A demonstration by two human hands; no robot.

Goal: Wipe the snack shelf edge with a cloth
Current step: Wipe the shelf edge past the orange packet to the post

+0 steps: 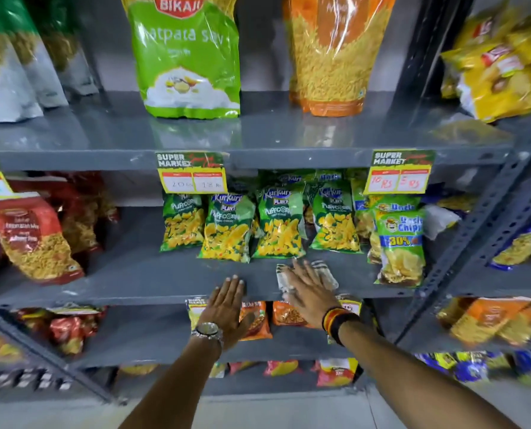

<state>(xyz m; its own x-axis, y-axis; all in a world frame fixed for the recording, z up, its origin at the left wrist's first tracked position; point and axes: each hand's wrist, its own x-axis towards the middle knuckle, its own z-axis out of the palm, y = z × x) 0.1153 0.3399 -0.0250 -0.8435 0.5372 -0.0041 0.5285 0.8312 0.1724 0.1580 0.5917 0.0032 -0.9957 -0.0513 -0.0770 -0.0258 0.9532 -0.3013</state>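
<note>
While flat: cloth [307,275] under R hand [309,294]

Both arms reach fwd, up from 6 o'clock. Left hand [225,305]: flat, palm down, fingers together pointing 12, watch on wrist. Right hand [309,294]: flat, fingers spread pointing 11, pressing down, bands on wrist. Hands near each other, not touching.
</note>
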